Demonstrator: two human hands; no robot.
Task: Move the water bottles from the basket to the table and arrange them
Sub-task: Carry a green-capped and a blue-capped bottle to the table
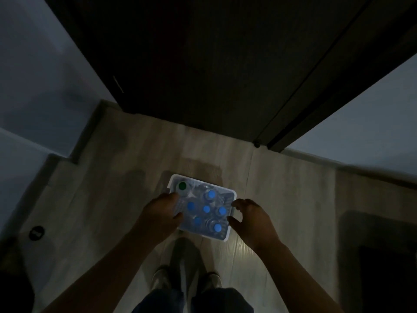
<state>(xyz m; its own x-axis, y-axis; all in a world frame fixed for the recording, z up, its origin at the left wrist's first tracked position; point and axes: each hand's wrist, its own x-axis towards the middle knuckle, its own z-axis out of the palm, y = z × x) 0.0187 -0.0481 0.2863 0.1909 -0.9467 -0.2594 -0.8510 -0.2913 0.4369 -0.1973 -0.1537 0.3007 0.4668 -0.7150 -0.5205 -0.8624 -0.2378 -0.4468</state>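
A white basket [228, 232] on the floor [282, 199] holds six upright blue-capped bottles [206, 208] and one green-capped bottle [182, 185] in its far-left corner.

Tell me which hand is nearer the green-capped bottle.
Left. The left hand is over the basket's left edge, right beside the green-capped bottle; the right hand is off the basket's right edge, across the blue caps.

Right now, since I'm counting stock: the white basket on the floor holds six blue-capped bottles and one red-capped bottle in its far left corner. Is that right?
No: that corner bottle's cap is green, not red, as the head view shows. The white basket on the floor and six blue-capped bottles are as you say.
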